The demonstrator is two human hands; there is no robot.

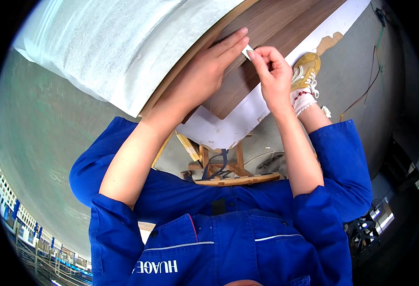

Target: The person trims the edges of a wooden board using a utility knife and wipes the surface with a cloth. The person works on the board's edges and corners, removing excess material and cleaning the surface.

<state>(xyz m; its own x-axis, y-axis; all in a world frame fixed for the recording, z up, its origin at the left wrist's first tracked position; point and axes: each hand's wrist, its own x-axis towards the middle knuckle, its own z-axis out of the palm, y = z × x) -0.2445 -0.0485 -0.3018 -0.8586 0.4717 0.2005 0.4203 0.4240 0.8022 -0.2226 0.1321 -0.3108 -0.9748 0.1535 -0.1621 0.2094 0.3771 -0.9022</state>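
My left hand lies flat along the inner side of a curved wood-grain panel edge, its fingers stretched toward a small white strip. The fingertips are beside the strip's upper end. My right hand pinches that strip between thumb and forefinger. Beneath both hands lie brown wood-grain boards; what my left palm covers is hidden. The boards rest on a white sheet with torn brown patches.
Translucent white wrapping covers the large panel at upper left. My shoe is right of the boards. A wooden stool or frame with dark straps stands between my legs. A thin brown strip lies on the grey floor at right.
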